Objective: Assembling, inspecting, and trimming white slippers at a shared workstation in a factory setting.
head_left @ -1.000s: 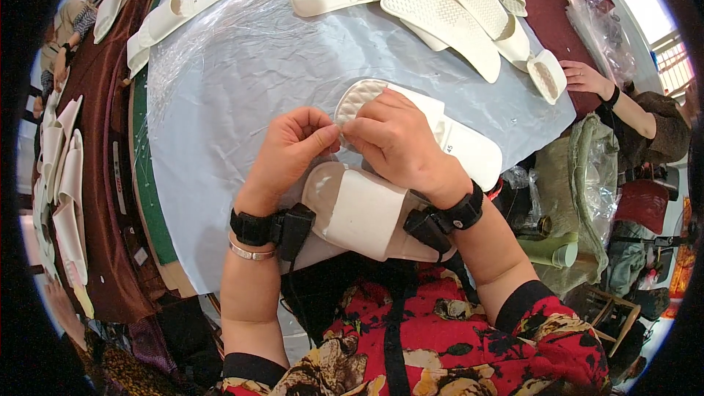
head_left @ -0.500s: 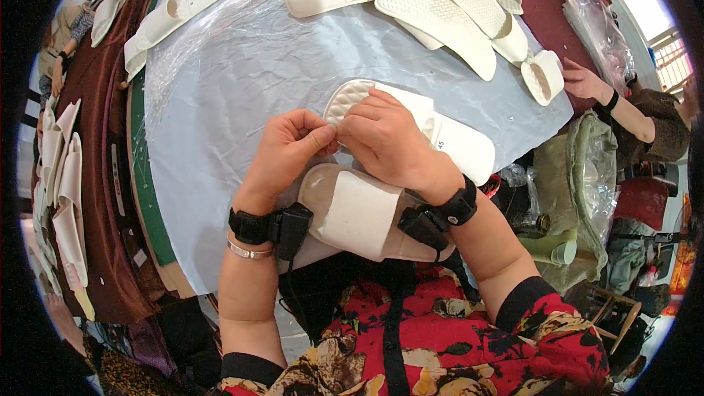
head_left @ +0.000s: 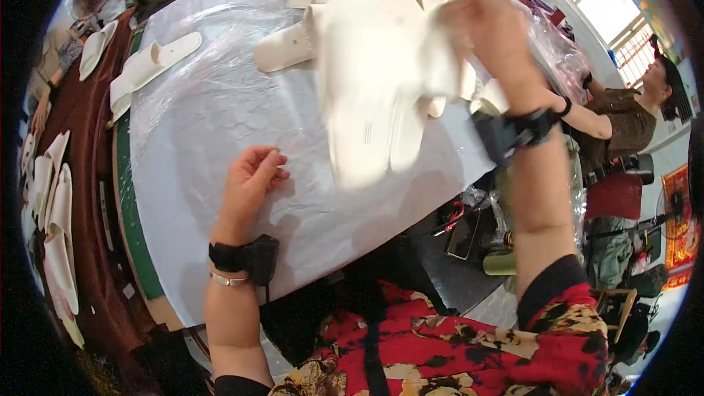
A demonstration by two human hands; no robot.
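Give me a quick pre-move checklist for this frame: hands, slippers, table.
1. Right hand grips the slippers: ok, raised above the table, motion-blurred.
2. Number of slippers held: cannot tell, blur merges them; looks like a pair.
3. Left hand free: ok, resting on the plastic sheet, fingers curled, holding nothing.
4. Table space in front of the person: ok, bare sheet near the left hand.
5. Pile of slippers at the far side: ok, apart from the left hand.
6. Co-worker's arm at right: ok, apart from the raised slippers.
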